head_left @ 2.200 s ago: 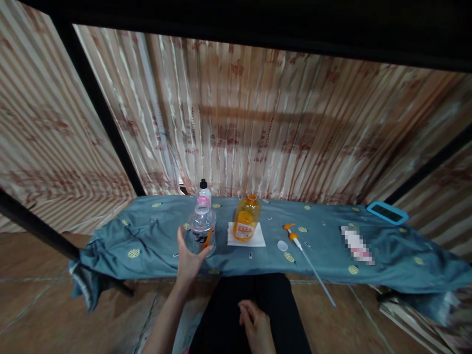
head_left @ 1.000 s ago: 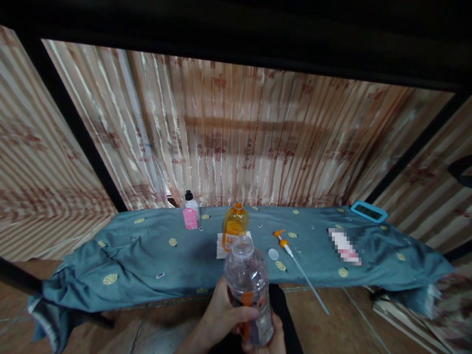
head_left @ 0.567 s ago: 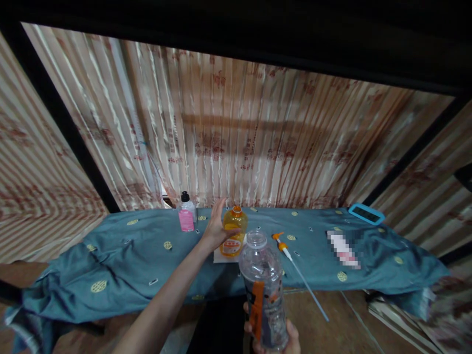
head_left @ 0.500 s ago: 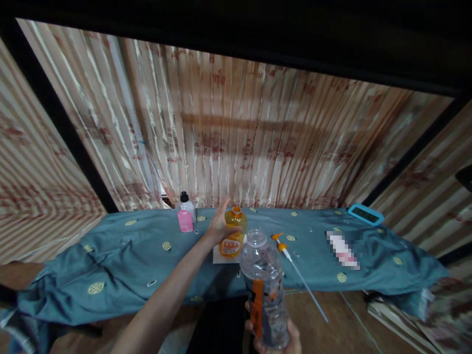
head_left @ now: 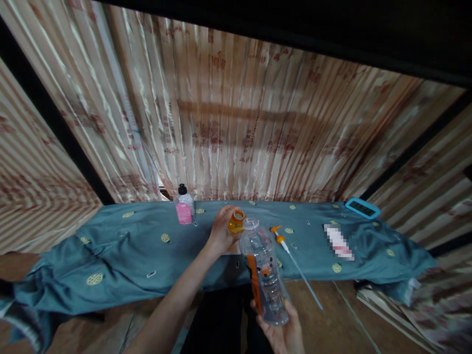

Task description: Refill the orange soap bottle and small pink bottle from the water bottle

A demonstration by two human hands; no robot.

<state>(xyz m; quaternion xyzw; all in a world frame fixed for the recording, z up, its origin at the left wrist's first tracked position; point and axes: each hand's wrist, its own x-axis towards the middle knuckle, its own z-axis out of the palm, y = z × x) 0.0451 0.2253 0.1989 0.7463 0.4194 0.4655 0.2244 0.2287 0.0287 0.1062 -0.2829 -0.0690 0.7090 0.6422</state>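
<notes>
My right hand (head_left: 282, 330) grips the base of a clear empty plastic bottle (head_left: 263, 273) with an orange label, uncapped and tilted a little to the left. My left hand (head_left: 221, 235) is wrapped round an orange bottle (head_left: 236, 221) of yellow liquid, open-topped and tipped toward the clear bottle's mouth. Both bottles are over the near edge of a low table covered with a teal cloth (head_left: 121, 250). The orange bottle's body is mostly hidden behind my fingers and the clear bottle.
An orange pump head with a long white tube (head_left: 291, 255) lies on the cloth to the right. A small pink-labelled bottle (head_left: 183, 206) stands at the back. A blue-framed device (head_left: 362, 208) lies far right. A striped curtain hangs behind.
My left hand passed the clear bottle to my right hand, then reached out, closed on the orange bottle, lifted it off its white napkin and tipped it toward the clear bottle.
</notes>
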